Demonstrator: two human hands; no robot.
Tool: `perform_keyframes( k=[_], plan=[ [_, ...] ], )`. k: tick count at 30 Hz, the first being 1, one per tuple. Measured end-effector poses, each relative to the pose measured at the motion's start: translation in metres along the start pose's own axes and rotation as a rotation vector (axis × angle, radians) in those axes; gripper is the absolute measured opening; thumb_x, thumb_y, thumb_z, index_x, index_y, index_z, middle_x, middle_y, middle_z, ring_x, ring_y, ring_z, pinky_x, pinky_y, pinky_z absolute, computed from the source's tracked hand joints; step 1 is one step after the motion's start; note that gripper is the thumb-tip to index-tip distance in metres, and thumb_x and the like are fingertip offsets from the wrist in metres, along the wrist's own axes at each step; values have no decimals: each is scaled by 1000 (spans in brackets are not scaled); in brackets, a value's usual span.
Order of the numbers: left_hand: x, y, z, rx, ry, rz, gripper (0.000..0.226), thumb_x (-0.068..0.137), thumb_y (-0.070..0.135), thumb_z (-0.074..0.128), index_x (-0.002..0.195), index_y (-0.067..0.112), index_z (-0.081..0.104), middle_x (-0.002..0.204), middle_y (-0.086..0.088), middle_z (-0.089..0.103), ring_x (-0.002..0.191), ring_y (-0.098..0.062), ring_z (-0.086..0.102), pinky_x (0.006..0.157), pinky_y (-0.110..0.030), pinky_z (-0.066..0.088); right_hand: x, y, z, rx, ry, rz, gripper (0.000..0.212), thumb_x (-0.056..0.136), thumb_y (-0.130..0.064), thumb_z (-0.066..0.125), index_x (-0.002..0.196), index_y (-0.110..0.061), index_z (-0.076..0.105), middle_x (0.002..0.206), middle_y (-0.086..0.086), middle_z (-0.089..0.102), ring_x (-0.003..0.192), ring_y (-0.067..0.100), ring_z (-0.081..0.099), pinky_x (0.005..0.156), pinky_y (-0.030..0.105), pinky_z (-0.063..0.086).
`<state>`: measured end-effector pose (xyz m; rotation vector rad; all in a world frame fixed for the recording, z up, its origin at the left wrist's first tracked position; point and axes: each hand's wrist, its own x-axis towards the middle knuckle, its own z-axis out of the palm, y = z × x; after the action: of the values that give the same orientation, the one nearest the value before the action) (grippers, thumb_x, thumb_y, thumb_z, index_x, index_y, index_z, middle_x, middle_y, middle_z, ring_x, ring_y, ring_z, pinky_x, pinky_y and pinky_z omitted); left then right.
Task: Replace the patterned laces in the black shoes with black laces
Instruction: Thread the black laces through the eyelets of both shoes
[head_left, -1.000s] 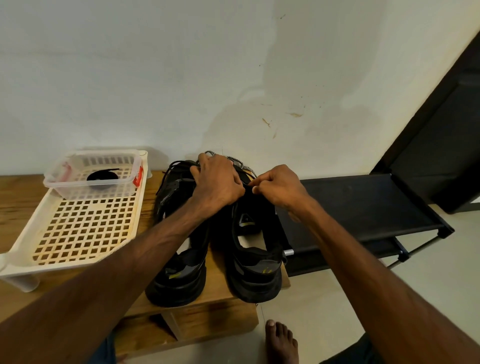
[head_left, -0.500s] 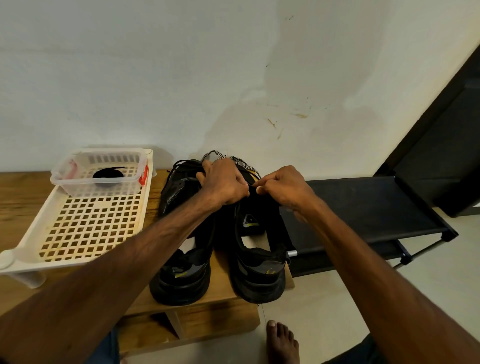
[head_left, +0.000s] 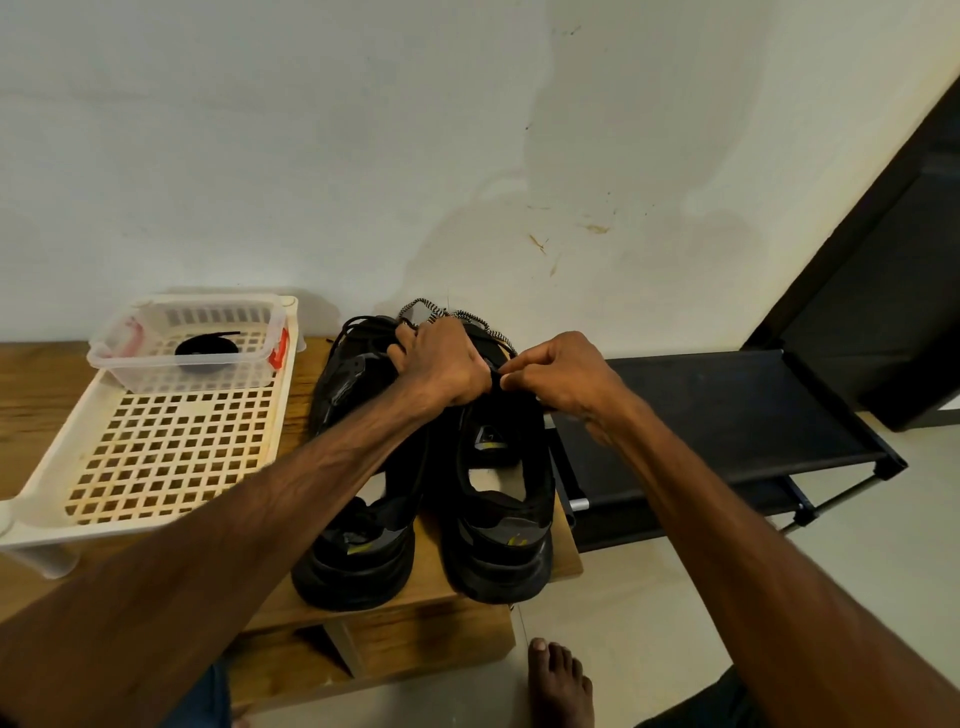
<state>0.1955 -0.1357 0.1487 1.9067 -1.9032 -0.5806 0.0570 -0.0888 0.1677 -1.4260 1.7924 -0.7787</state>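
No text reads clearly; the red label (head_left: 279, 349) seems too blurred.

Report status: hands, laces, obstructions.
Left hand and right hand pinch black lace over right shoe. Patterned lace loops behind left hand. Nothing in the way.

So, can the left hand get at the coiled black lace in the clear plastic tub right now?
Probably yes: the clear plastic tub is open-topped with nothing over the coiled black lace, but the left hand must first drop its grip on the black shoe's lace.

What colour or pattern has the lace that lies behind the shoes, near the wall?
The lace is black-and-white, in a checked weave; the head view shows it.
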Motion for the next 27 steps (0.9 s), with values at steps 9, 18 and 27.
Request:
perform_keyframes(
  k=[9,18,27],
  plan=[
    [-8,5,0,73,56,6,9,84,15,66,91,13,61,121,-15,60,125,-36,39,101,-43,36,-2,3,-5,93,-20,61,11,78,-12,86,88,-14,83,88,1,79,90,16,76,80,35,64],
    [-18,5,2,302,194,137,17,89,23,67,103,14,68,128,-17,52,128,-38,35,100,-45,32,-5,5,-4,74,-12,46,9,78,-14,86,86,-15,83,82,0,79,87,17,76,84,36,64],
    [-3,-5,6,109,148,63,17,84,24,70,100,22,77,130,-8,57,126,-35,37,102,-44,34,-9,1,-5,55,-4,21,7,79,-12,84,84,-16,82,83,0,79,86,18,77,81,36,64]
  ],
)
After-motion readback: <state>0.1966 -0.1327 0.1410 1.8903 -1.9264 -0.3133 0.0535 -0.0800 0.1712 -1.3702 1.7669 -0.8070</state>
